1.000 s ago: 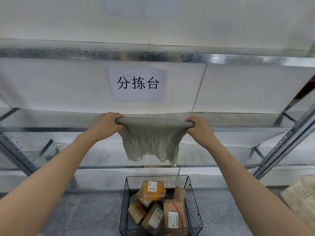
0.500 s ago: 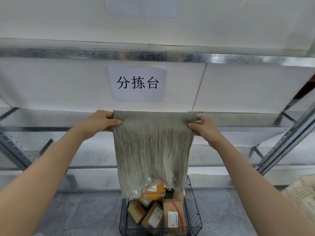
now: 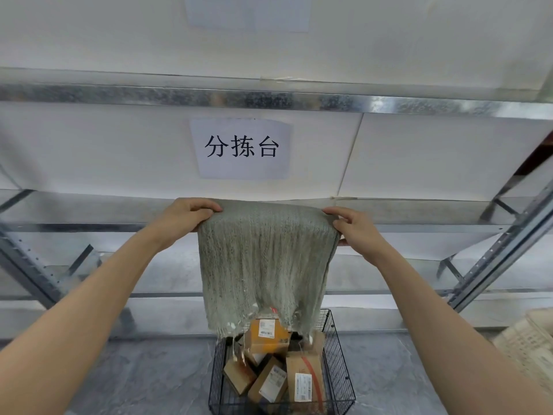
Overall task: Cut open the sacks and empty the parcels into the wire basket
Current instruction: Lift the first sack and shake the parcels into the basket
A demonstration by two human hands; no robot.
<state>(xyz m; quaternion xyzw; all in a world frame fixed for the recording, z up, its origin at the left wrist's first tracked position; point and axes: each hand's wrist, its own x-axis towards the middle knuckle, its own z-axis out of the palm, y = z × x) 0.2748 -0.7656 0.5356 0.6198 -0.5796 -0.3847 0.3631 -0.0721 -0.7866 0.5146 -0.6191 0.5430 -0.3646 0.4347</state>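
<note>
Both hands hold a grey-green woven sack (image 3: 263, 265) up by its top edge in front of a metal rack. The left hand (image 3: 185, 215) grips the left corner with fingers curled over the fold. The right hand (image 3: 357, 232) pinches the right corner, fingers on top and thumb beneath. The sack hangs limp and flat, and its ragged lower edge dangles just above the wire basket (image 3: 339, 363).

The black basket stands on a grey, mottled stone-look floor (image 3: 134, 378), directly below the sack. Inside it lie the parcels (image 3: 305, 381): several brown cardboard boxes with white labels, tumbled at angles. An orange box (image 3: 267, 330) sits on top at the back, partly hidden by the sack's frayed threads.

Behind, galvanised steel shelving (image 3: 209, 95) runs across the whole view, with horizontal beams and slanted braces at both sides. White panels (image 3: 89, 145) back the shelves, joined by a seam right of centre. A white paper sign (image 3: 242, 148) with three black Chinese characters is fixed to them above the hands. At the right edge, on the floor, part of a pale woven bag (image 3: 526, 342) shows
</note>
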